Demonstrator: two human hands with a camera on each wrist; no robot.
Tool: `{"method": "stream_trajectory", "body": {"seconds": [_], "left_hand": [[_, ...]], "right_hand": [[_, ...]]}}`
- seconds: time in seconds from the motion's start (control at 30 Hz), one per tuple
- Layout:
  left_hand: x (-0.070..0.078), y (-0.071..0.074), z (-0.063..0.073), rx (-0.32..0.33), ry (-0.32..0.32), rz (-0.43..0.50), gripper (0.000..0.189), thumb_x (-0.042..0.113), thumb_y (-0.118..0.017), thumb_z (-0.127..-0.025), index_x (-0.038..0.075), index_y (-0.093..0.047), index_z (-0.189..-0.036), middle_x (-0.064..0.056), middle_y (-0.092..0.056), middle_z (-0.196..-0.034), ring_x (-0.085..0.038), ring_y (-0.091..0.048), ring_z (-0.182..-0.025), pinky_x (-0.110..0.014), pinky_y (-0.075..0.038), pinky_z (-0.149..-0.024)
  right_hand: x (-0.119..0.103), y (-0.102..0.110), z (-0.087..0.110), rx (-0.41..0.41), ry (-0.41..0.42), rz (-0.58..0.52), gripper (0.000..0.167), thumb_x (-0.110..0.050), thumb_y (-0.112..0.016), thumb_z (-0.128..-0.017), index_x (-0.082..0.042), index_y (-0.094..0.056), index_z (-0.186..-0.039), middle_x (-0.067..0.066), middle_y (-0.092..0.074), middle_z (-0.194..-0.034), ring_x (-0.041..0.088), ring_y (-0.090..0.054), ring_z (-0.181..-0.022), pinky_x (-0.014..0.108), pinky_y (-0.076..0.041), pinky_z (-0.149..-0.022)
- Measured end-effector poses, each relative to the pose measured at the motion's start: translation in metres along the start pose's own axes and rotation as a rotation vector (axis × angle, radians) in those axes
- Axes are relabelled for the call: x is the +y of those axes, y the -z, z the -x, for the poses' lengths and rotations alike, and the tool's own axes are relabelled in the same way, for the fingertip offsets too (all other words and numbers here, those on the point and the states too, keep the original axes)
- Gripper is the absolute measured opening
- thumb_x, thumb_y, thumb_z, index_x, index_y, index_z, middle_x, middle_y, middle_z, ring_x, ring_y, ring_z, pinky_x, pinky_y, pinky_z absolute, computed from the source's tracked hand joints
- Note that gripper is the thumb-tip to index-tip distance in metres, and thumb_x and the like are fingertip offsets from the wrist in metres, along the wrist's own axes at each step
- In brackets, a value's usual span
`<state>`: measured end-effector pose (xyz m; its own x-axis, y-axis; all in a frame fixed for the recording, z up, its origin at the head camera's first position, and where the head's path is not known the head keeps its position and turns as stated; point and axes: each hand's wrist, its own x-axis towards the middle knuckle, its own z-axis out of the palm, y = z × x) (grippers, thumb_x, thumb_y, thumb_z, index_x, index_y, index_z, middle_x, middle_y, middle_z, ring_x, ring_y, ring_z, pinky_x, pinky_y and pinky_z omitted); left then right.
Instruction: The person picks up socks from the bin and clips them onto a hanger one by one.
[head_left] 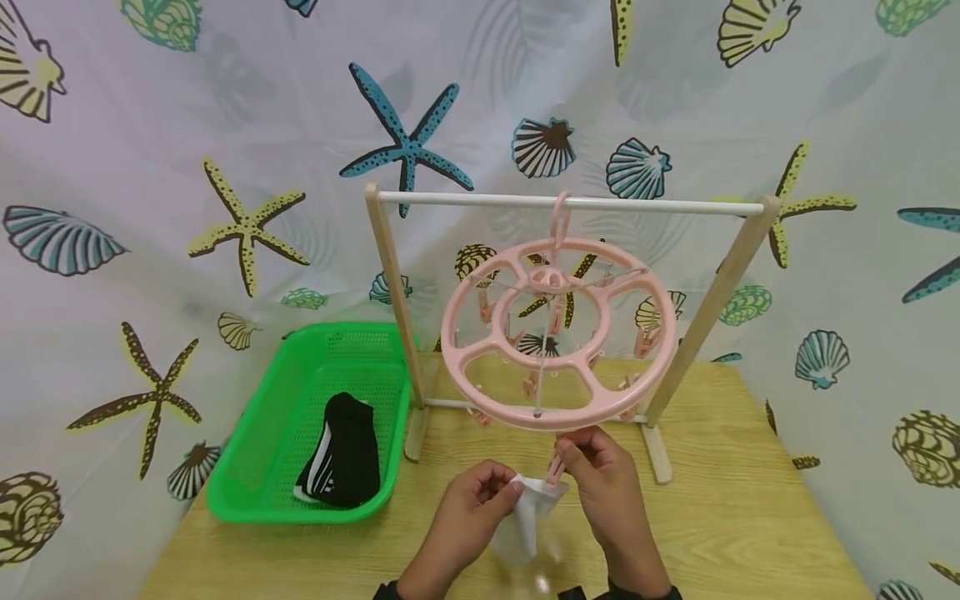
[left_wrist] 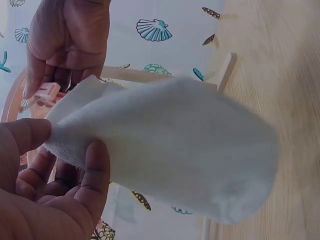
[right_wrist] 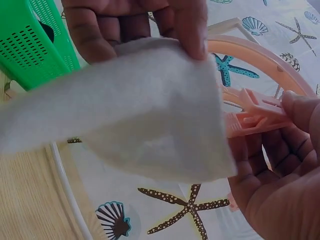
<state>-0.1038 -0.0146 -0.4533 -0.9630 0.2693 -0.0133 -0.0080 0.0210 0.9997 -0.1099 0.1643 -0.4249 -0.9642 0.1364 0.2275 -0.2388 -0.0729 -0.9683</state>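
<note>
In the head view, the small white fabric sock (head_left: 527, 521) hangs from the left hand (head_left: 474, 510), which pinches its cuff between thumb and fingers; its long axis runs down from the cuff toward the table (head_left: 742, 525). The right hand (head_left: 609, 485) pinches a pale pink plastic clothespin (head_left: 556, 467), whose lower end meets or overlaps the cuff's right corner. The left hand is thus the nearer to the sock, with the right just beside it. Both work under the near rim of a round pink plastic hanger (head_left: 448, 329), hooked over a white rod (head_left: 465, 199) between two pale wooden posts (head_left: 393, 275). To the left stands a green perforated plastic basket (head_left: 300, 515), with a black fabric bundle with white stripes (head_left: 351, 450) lying in it. In the left wrist view, the sock stretches lengthwise away from the left thumb and fingers, toe end farthest off, while the right hand and the clothespin sit just beyond the cuff. In the right wrist view, the cuff's edge faces the clothespin, which points across at it from between the right thumb and fingers; whether fabric lies between the clothespin's jaws, I cannot tell. The basket's pierced wall shows behind the left hand.
</note>
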Motion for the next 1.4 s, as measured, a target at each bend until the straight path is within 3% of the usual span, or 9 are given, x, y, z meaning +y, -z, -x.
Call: {"method": "stream_trajectory", "body": {"seconds": [0.33, 0.57, 0.8, 0.97, 1.07, 1.2, 1.3, 1.4], "left_hand": [[0.000, -0.012, -0.003, 0.052, -0.062, 0.017, 0.017, 0.021, -0.067, -0.096, 0.005, -0.068, -0.101, -0.004, -0.064, -0.090, -0.013, -0.060, -0.078, -0.025, -0.050, -0.070], [0.000, -0.015, -0.005, 0.059, -0.075, 0.050, 0.016, 0.020, -0.067, -0.096, 0.005, -0.068, -0.099, -0.003, -0.065, -0.091, -0.013, -0.061, -0.080, -0.026, -0.051, -0.071], [0.003, -0.014, -0.003, 0.041, -0.100, 0.043, 0.015, 0.021, -0.066, -0.097, 0.007, -0.067, -0.100, -0.003, -0.066, -0.094, -0.013, -0.062, -0.084, -0.027, -0.050, -0.071], [0.002, -0.007, -0.001, 0.062, -0.122, -0.031, 0.016, 0.022, -0.066, -0.097, 0.007, -0.066, -0.105, -0.005, -0.065, -0.103, -0.019, -0.062, -0.098, -0.030, -0.053, -0.075], [0.007, -0.002, 0.001, 0.133, -0.216, -0.185, 0.012, 0.021, -0.067, -0.096, 0.013, -0.066, -0.106, 0.000, -0.063, -0.109, -0.018, -0.059, -0.105, -0.032, -0.053, -0.079], [0.019, 0.005, 0.003, 0.282, -0.474, -0.439, 0.009, 0.015, -0.072, -0.092, 0.019, -0.067, -0.099, 0.006, -0.059, -0.107, -0.014, -0.056, -0.101, -0.035, -0.050, -0.078], [0.030, 0.008, -0.001, 0.357, -0.670, -0.588, 0.012, 0.014, -0.075, -0.089, 0.015, -0.070, -0.100, 0.001, -0.058, -0.111, -0.018, -0.054, -0.104, -0.037, -0.048, -0.077], [0.041, 0.010, -0.008, 0.384, -0.753, -0.710, 0.024, 0.021, -0.077, -0.088, 0.012, -0.071, -0.110, -0.007, -0.057, -0.122, -0.027, -0.050, -0.117, -0.042, -0.049, -0.081]], "right_hand": [[0.001, 0.002, 0.001, -0.018, -0.040, -0.001, 0.015, -0.004, -0.059, -0.099, 0.010, -0.058, -0.095, 0.007, -0.061, -0.075, 0.014, -0.061, -0.065, 0.026, -0.053, -0.061], [0.001, 0.003, 0.003, -0.040, -0.039, 0.040, 0.015, -0.005, -0.060, -0.099, 0.010, -0.059, -0.098, 0.007, -0.060, -0.081, 0.014, -0.061, -0.070, 0.027, -0.053, -0.064], [0.003, 0.008, 0.003, -0.179, 0.000, 0.036, 0.013, 0.002, -0.059, -0.098, 0.012, -0.056, -0.104, 0.007, -0.058, -0.087, 0.014, -0.061, -0.073, 0.028, -0.053, -0.065], [0.005, 0.006, 0.005, -0.202, -0.005, 0.032, 0.011, 0.005, -0.059, -0.096, 0.010, -0.057, -0.105, 0.006, -0.058, -0.087, 0.012, -0.060, -0.074, 0.027, -0.053, -0.064], [0.005, 0.005, 0.005, -0.202, 0.003, 0.029, 0.011, 0.005, -0.059, -0.096, 0.009, -0.058, -0.106, 0.005, -0.058, -0.088, 0.011, -0.059, -0.075, 0.027, -0.052, -0.064], [0.006, 0.004, 0.006, -0.199, 0.012, 0.023, 0.009, 0.007, -0.058, -0.095, 0.007, -0.057, -0.104, 0.007, -0.057, -0.089, 0.012, -0.059, -0.075, 0.027, -0.052, -0.064], [0.007, 0.003, 0.006, -0.196, 0.007, 0.008, 0.008, 0.008, -0.058, -0.095, 0.007, -0.057, -0.103, 0.007, -0.057, -0.089, 0.012, -0.059, -0.074, 0.027, -0.053, -0.064], [0.009, 0.001, 0.007, -0.208, -0.005, -0.005, 0.010, 0.006, -0.058, -0.096, 0.009, -0.056, -0.105, 0.007, -0.057, -0.090, 0.013, -0.060, -0.074, 0.028, -0.054, -0.064]]}}
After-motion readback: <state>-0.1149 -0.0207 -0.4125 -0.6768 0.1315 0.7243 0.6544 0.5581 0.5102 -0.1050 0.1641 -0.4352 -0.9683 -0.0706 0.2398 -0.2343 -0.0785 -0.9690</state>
